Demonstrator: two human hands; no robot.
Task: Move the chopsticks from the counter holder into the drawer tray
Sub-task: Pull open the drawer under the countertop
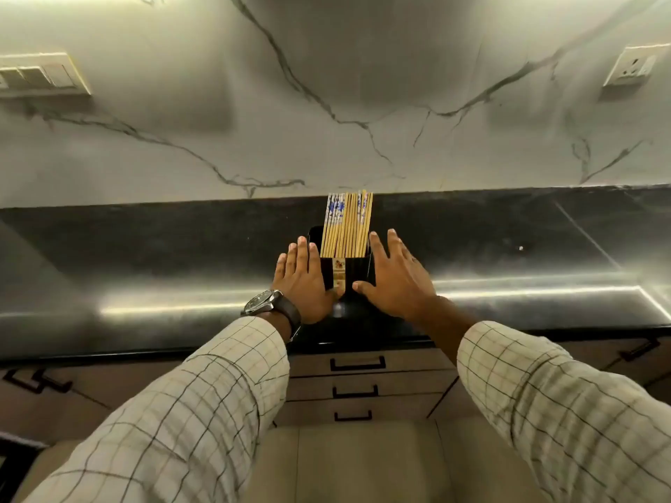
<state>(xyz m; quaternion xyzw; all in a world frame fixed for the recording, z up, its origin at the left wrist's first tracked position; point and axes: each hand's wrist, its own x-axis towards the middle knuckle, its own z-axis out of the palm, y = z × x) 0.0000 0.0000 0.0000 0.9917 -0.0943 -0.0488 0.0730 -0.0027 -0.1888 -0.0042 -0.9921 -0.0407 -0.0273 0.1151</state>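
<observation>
A black holder (357, 272) stands on the dark counter (145, 255), near its front edge. Several wooden chopsticks (346, 228) stick up out of it, some with blue-and-white patterned tops. My left hand (303, 281), with a watch on the wrist, lies flat against the holder's left side, fingers spread. My right hand (397, 275) is at the holder's right side, fingers apart, thumb near the front face. Neither hand grips anything. Three closed drawers (357, 390) with black handles sit below the counter; no tray shows.
A marble-patterned wall (326, 85) rises behind the counter, with a switch plate (40, 74) at the left and a socket (633, 67) at the right. More cabinet fronts with black handles (639, 350) flank the drawers. A beige tiled floor (348, 462) lies below.
</observation>
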